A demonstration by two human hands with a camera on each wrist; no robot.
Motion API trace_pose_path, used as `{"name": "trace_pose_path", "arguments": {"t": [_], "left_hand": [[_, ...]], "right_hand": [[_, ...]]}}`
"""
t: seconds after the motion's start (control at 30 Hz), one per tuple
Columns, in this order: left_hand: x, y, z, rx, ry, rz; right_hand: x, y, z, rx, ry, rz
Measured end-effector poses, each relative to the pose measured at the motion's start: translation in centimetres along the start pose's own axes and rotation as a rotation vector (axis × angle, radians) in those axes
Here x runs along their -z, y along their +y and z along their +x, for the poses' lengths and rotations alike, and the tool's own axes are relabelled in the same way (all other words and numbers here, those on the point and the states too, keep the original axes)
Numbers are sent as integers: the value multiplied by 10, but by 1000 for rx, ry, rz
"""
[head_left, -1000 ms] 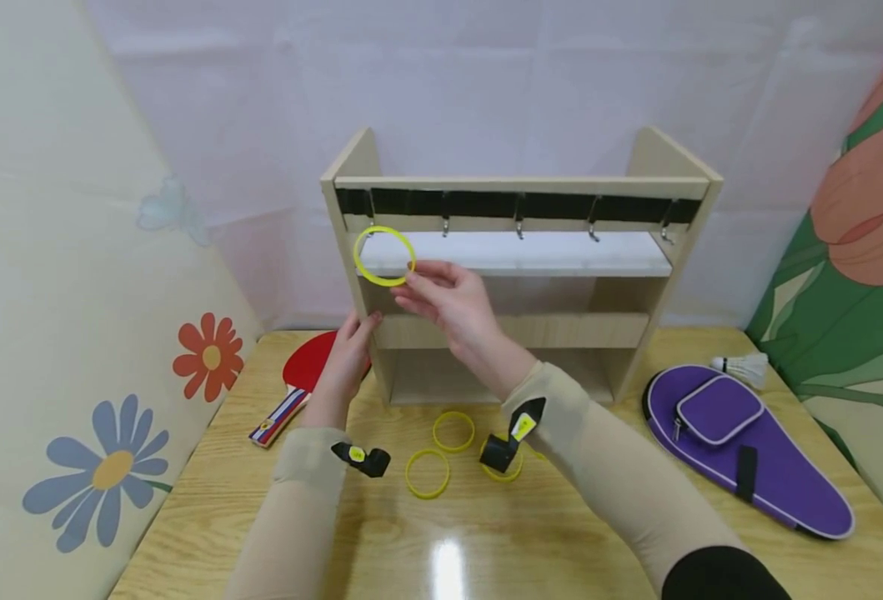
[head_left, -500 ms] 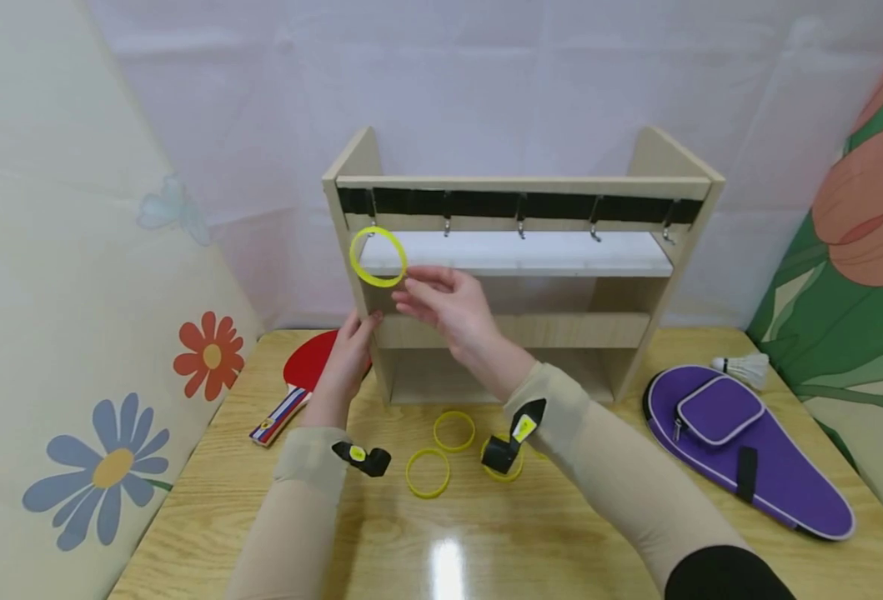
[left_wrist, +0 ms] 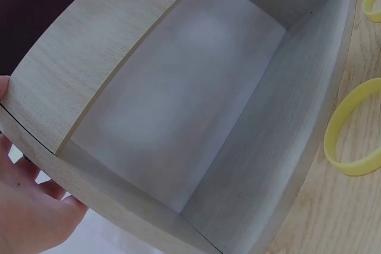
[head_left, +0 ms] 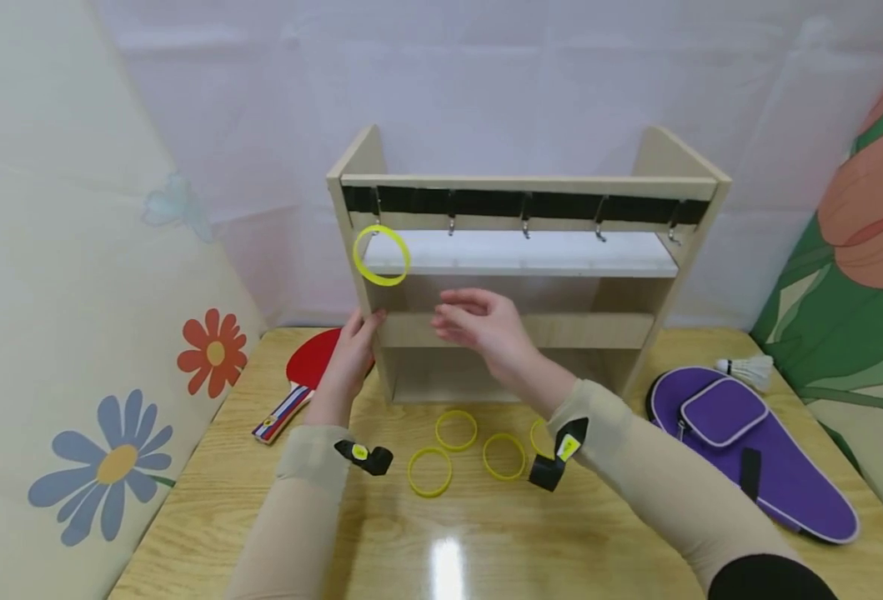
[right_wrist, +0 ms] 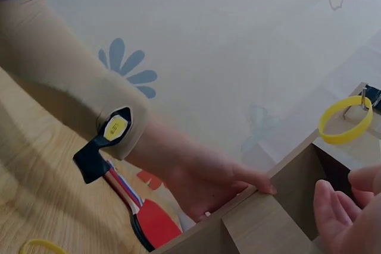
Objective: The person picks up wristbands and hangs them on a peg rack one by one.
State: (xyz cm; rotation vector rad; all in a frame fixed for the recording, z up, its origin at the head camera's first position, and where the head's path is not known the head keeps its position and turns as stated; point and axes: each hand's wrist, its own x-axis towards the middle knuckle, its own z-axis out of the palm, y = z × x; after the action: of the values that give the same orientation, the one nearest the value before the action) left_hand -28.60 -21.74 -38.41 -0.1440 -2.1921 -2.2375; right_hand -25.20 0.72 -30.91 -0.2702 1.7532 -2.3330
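Observation:
A yellow ring [head_left: 386,282], like a wristband, hangs from the leftmost hook [head_left: 378,218] of a small wooden shelf [head_left: 606,331]. In the right wrist view the same yellow ring [right_wrist: 342,138] loops over its hook. My left hand [head_left: 348,357] grips the shelf's left side panel, thumb over the front edge and fingers on the outer face. Apart from the ring, my right hand [head_left: 489,333] is before the middle compartment, fingers loosely bent and holding nothing. More hooks along the black strip [head_left: 486,202] carry nothing.
Several yellow rings lie on the wooden table [head_left: 381,550], one ring [head_left: 430,495] nearest, another partly behind the right wrist camera [head_left: 546,473]. A red table tennis bat [head_left: 309,358] lies left of the shelf; a purple bat case [head_left: 786,475] and a shuttlecock [head_left: 749,371] lie right.
My right hand has let go of the yellow ring, which stays on the leftmost hook, and has drawn back right and down. My left hand stays on the panel.

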Motion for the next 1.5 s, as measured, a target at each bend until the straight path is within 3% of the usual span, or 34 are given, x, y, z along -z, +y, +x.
{"name": "trace_pose_path", "arguments": {"t": [0.43, 1.13, 1.5], "left_hand": [[1, -1, 0, 1, 2, -2], [-1, -3, 1, -11, 4, -14], [0, -2, 0, 3, 4, 2]], "right_hand": [[54, 28, -24, -62, 15, -241], [138, 84, -45, -107, 55, -422], [167, 105, -52, -147, 50, -531]]}}
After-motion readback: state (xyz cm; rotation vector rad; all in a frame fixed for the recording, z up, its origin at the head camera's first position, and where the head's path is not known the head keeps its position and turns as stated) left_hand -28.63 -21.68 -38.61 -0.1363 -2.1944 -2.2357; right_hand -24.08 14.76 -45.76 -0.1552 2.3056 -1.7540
